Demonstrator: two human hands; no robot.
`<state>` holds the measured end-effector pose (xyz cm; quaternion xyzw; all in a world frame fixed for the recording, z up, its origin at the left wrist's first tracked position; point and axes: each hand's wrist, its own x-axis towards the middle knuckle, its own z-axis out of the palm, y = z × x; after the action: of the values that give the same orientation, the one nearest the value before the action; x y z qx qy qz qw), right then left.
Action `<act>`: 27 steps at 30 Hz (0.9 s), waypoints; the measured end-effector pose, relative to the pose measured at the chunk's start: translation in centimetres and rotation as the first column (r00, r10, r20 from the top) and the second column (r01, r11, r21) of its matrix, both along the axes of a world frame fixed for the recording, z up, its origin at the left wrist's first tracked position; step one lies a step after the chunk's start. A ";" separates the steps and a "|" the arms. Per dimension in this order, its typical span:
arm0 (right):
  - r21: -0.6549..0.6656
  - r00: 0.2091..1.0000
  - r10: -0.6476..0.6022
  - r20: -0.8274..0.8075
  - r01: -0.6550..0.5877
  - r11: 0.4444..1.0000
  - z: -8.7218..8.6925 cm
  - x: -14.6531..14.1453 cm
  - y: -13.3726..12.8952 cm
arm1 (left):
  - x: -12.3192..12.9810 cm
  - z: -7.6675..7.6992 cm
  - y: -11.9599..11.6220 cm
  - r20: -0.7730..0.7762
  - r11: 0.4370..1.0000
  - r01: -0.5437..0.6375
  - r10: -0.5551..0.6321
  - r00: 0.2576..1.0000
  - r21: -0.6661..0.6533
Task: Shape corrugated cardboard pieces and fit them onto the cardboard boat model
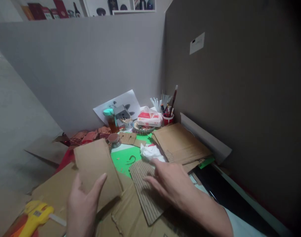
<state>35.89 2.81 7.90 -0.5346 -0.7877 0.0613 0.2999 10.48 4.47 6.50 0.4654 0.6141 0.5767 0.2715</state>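
Pinching a flat cardboard piece (94, 161) between thumb and fingers, your left grip (84, 204) holds it by its lower end, so that it reaches forward from you. Your right grip (176, 184) is wide, thumb and forefinger parted, over a corrugated strip (142, 186); whether it touches that strip you cannot tell. Left of your left grip lies a yellow tool (37, 215), a pale stick pointing from it toward your wrist. Between the two grips, under the strip, spreads a brown cardboard sheet (130, 210) with a ragged torn line.

Just ahead of your right forefinger sits a crumpled white tissue (150, 151); ahead and to the right of that grip is a stack of cardboard (183, 143). Farther on, between the grips, the green-covered tabletop (119, 156) shows some dark scraps (132, 159). Ahead of your left grip, beside the far end of the held piece, stands a round jar (114, 140), and beyond it a teal-lidded bottle (112, 123).

Well ahead of your right grip, a tissue pack (149, 120) rests on a woven basket (142, 131), with a red cup (168, 119) of pens to its right. Behind them, a printed sheet (132, 98) leans on the grey partition (103, 62).
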 end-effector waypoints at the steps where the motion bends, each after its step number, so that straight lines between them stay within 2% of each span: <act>1: -0.068 0.999 -0.013 0.053 0.016 0.998 -0.2 -0.2 0.1 | 0.2 0.1 0.2 0.055 0.999 0.005 -0.003 0.999 -0.032; 4: -0.220 0.990 -0.009 0.139 0.040 0.975 -0.4 -0.8 0.0 | 0.7 0.4 0.5 0.203 0.995 0.068 -0.052 0.978 -0.071; 7: -0.301 0.986 -0.005 0.166 0.056 0.952 -0.1 -1.2 -0.1 | 1.1 0.6 0.4 0.289 0.987 0.146 -0.122 0.950 -0.064; 10: -0.324 0.985 -0.002 0.172 0.059 0.944 0.0 -1.2 0.0 | 1.7 0.9 0.0 0.332 0.982 0.187 -0.163 0.929 -0.041; 14: -0.286 0.990 0.014 0.138 0.027 0.958 -0.7 -0.8 0.4 | 2.6 1.4 -0.7 0.423 0.971 0.236 -0.194 0.885 -0.048; 18: -0.131 0.997 0.001 0.078 0.009 0.991 -2.0 -0.1 0.9 | 2.9 1.8 -1.2 0.515 0.947 0.307 -0.217 0.829 -0.096; 22: 0.123 0.999 0.008 0.050 -0.014 0.992 -2.6 -0.1 1.4 | 2.7 1.6 -1.3 0.492 0.935 0.337 -0.243 0.836 -0.112; 24: 0.270 0.998 0.044 0.046 -0.055 0.961 -2.3 -0.3 1.1 | 2.8 1.5 -1.4 0.447 0.932 0.349 -0.271 0.853 -0.101; 27: 0.488 0.979 0.157 0.131 -0.202 0.849 -1.1 -0.7 0.0 | 3.4 1.8 -2.2 0.416 0.906 0.416 -0.348 0.840 -0.082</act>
<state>35.15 2.77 6.81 -0.3653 -0.8354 -0.1394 0.3864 13.86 2.31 8.27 0.4291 0.4881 0.5378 0.5371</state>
